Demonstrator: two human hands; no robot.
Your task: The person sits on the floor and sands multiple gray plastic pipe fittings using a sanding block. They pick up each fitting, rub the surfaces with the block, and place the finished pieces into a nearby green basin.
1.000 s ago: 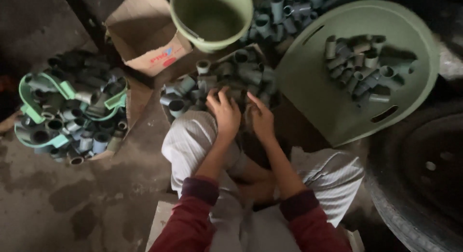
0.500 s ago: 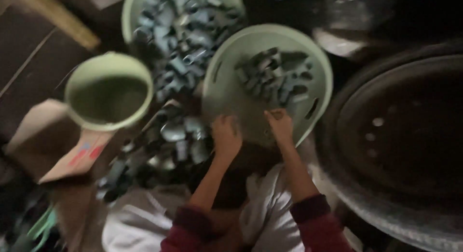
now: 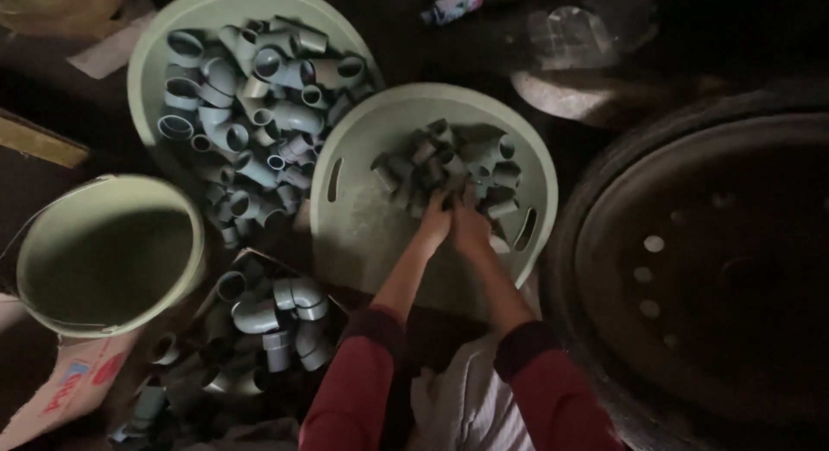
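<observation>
Over the centre basin: both hands in the fittings

At mid-frame, the left hand and right hand press together into a heap of grey pipe fittings; whether either grip is clenched on a piece I cannot tell. That heap lies in a pale green plastic basin. A second basin upper left holds larger elbows, a bucket sits left, a dark tyre right.

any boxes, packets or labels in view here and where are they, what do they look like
Cardboard box: bottom left corner, below the pale green bucket; brown flap with red and blue print.
Small packet or bottle: top centre, on the dark floor; pinkish and white, lying tilted, too blurred to tell which.
No screens or signs.
</observation>
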